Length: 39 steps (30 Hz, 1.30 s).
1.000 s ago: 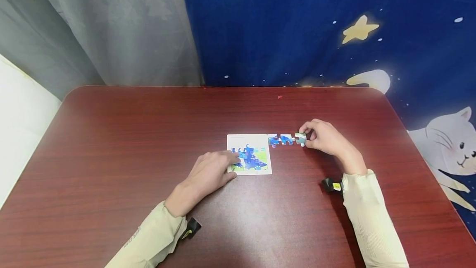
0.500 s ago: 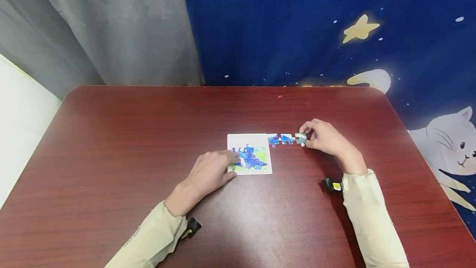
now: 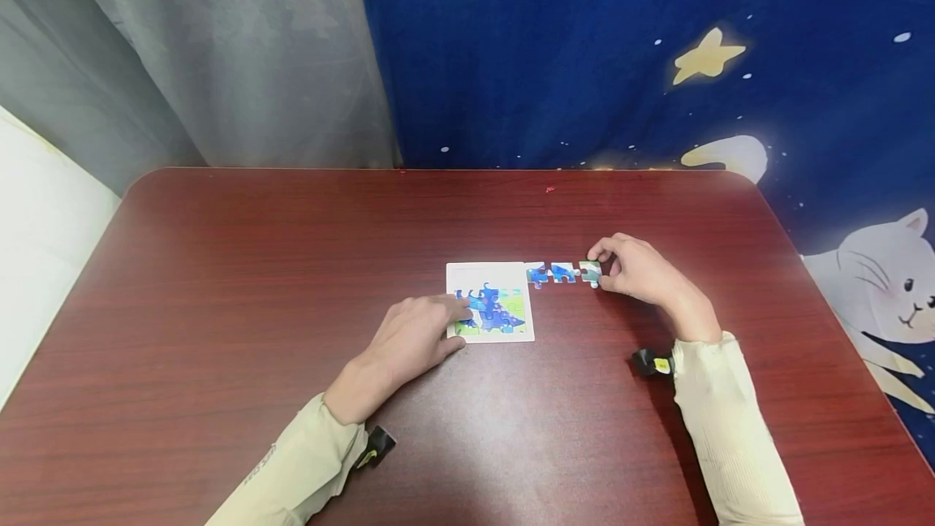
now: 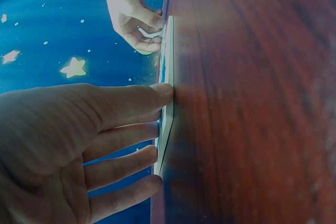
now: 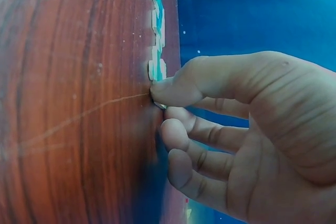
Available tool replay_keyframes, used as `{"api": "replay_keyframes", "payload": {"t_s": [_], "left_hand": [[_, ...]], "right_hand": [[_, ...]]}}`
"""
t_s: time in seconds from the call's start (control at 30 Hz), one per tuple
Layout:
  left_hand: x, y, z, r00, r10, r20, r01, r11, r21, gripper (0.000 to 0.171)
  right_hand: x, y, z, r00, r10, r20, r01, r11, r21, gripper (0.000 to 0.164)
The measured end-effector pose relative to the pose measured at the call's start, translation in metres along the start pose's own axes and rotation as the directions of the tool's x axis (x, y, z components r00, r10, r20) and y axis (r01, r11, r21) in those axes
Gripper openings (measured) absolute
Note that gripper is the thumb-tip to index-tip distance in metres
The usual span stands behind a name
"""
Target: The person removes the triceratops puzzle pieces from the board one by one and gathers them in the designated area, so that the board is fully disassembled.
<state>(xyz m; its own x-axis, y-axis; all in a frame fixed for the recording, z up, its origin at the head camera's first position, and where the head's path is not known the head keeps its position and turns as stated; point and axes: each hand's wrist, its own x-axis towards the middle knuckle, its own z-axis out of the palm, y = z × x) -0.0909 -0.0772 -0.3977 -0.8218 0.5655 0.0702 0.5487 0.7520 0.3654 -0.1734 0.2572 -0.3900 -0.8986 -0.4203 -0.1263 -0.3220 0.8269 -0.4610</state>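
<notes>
A white-framed jigsaw puzzle board (image 3: 485,271) lies flat on the table, with a blue picture partly filling its lower area. My left hand (image 3: 409,338) rests on its left side, fingers stretched over the picture and thumb at the near edge. In the left wrist view, the thumb and fingers (image 4: 118,174) touch the board from the side. To the right, a greenish jigsaw piece (image 3: 590,273) is pinched between the thumb and index finger of my right hand (image 3: 641,273). Two blue jigsaw pieces (image 3: 562,273) lie in a row between it and the board's upper right corner.
The reddish-brown wooden table (image 3: 292,234) extends around the hands. Behind it hang a grey curtain (image 3: 241,55) and a blue curtain (image 3: 526,55) with stars and a cat. A tiny red scrap (image 3: 550,189) lies near the far edge.
</notes>
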Motion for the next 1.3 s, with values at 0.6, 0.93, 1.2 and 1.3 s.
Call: {"api": "replay_keyframes", "payload": {"t_s": [0.6, 0.93, 1.2, 1.3], "left_hand": [[0.000, -0.002, -0.001, 1.000, -0.001, -0.004, 0.001, 1.000, -0.001, 0.033], [0.000, -0.002, 0.001, 1.000, 0.001, -0.007, -0.001, 1.000, -0.013, 0.033], [0.001, -0.002, 0.000, 1.000, 0.004, -0.003, -0.004, 1.000, -0.009, 0.032], [0.002, -0.001, -0.001, 1.000, 0.003, 0.012, -0.003, 1.000, -0.005, 0.033]], "right_hand": [[0.000, -0.028, -0.010, 0.987, -0.113, -0.113, 0.120, 0.992, 0.050, 0.025], [0.006, -0.076, -0.002, 0.964, -0.260, -0.063, 0.266, 0.956, 0.123, 0.021], [0.023, -0.127, 0.019, 0.930, -0.358, 0.079, 0.350, 0.931, 0.100, 0.022], [0.030, -0.138, 0.032, 0.939, -0.318, 0.127, 0.313, 0.948, 0.059, 0.022]]}}
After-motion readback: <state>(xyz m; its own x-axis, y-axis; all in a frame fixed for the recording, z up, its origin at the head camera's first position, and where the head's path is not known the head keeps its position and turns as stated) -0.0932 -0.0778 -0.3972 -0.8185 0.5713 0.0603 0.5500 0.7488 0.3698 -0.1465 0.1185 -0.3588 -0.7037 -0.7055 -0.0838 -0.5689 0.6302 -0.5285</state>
